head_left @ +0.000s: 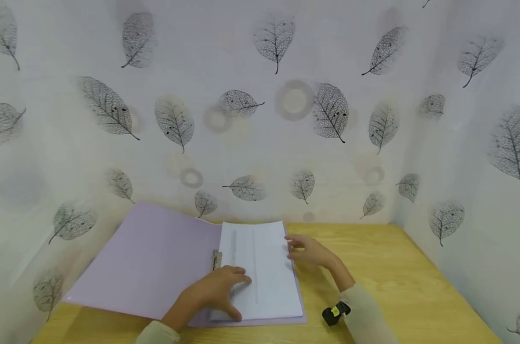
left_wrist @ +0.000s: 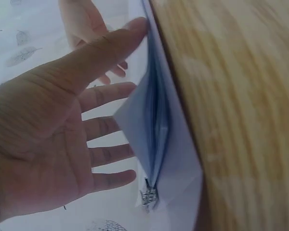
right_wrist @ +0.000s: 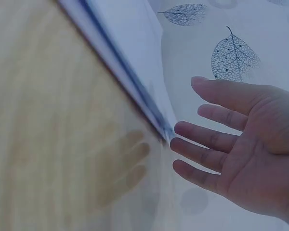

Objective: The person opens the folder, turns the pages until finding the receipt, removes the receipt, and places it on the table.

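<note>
A lilac ring binder [head_left: 152, 258] lies open, its front cover spread to the left. White sheets of paper [head_left: 274, 272] in clear sleeves rest on its right side. At the spine sits a metal clip [head_left: 217, 259], seen also in the left wrist view. My left hand [head_left: 214, 289] is over the lower left of the sheets, fingers spread, the thumb by their near edge. In the left wrist view one corner of the stack [left_wrist: 135, 127] bulges. My right hand [head_left: 309, 251] is at the sheets' right edge; its fingers [right_wrist: 202, 156] are extended and grip nothing.
The binder lies on a yellow wood-grain table [head_left: 393, 272]. A pale curtain [head_left: 260, 153] with leaf prints hangs behind it and along both sides. A black device [head_left: 334, 313] is strapped on the right wrist.
</note>
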A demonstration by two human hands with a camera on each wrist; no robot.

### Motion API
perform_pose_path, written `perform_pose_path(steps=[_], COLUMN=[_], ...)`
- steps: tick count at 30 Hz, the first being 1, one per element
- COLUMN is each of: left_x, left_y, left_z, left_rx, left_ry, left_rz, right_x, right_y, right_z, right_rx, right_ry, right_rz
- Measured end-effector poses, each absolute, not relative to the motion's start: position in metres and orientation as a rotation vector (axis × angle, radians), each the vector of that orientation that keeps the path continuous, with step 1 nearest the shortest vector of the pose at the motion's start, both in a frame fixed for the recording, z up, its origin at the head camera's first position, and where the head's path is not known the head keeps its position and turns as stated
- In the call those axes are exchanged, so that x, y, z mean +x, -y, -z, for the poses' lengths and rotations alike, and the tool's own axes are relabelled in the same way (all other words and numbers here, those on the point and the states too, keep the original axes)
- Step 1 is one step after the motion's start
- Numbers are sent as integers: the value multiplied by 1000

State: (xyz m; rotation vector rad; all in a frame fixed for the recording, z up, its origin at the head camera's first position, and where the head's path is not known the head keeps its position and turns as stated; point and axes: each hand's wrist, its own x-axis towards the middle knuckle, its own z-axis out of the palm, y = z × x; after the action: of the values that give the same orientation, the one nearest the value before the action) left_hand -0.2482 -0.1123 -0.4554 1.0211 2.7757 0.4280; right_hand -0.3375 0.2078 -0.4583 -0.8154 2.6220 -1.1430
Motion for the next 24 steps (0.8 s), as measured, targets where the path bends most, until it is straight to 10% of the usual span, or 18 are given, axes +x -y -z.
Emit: perform_pose_path(steps=[24], left_x=[-249], left_y=[121], left_z=[448], left_rx=[939], left_ry=[-2749], left_rz=[-427], right_x=[-372], right_y=[-184], right_z=[474], right_rx=[-524], right_ry=[-2599], right_rz=[1336])
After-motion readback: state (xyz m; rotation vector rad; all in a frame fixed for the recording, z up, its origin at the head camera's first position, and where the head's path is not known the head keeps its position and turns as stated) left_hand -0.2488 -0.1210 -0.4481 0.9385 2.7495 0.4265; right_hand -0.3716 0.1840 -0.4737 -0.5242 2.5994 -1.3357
